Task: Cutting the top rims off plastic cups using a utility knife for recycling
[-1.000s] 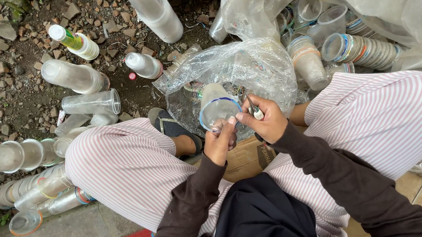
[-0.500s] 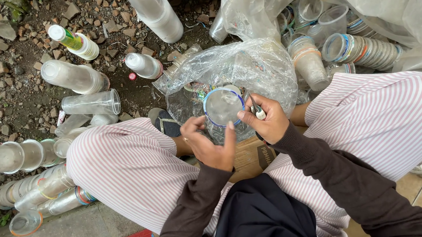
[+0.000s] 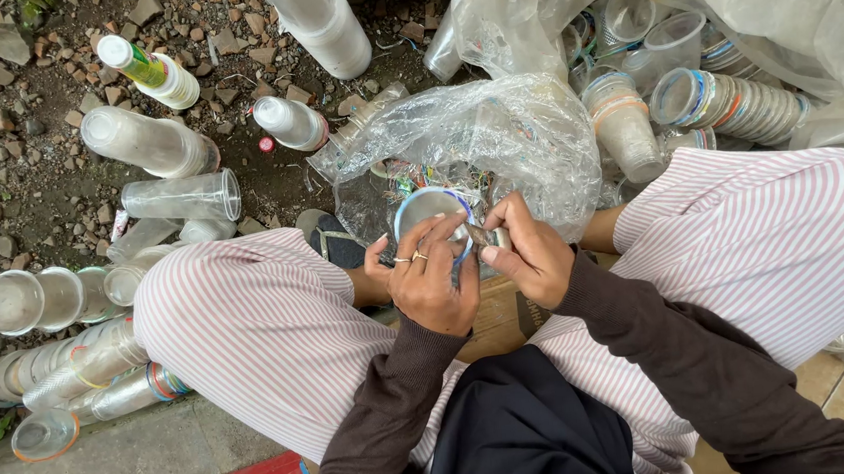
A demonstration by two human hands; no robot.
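Closest, lap: the person sat with knees apart in striped pink and white trousers [image 3: 249, 331], dark sleeves reaching forward.
Left hand: the left hand [image 3: 431, 281] wore rings; its grip was closed around the clear plastic cup [image 3: 430, 211], fingers curled over the rim from the near side.
Right hand: the right hand [image 3: 534, 253] had a tight, pinching grip on a small thing at the edge of the cup; I could not tell what this thing was.
Cup position: the cup was held between the knees, its mouth turned up to the camera, just in front of the crumpled clear bag [image 3: 494, 131].
Bag: it lay on the ground touching the hands and held coloured scraps inside.
Left side: nested stacks of clear cups [image 3: 71, 370] lay on their sides by the left knee, on a concrete edge [image 3: 119, 466].
Farther left: more cup stacks [image 3: 149, 143] and a bottle with green label [image 3: 148, 73] lay on stony ground [image 3: 16, 179].
Farther right: a large clear sack [image 3: 725, 2] was filled with many cups with coloured rims [image 3: 723, 103].
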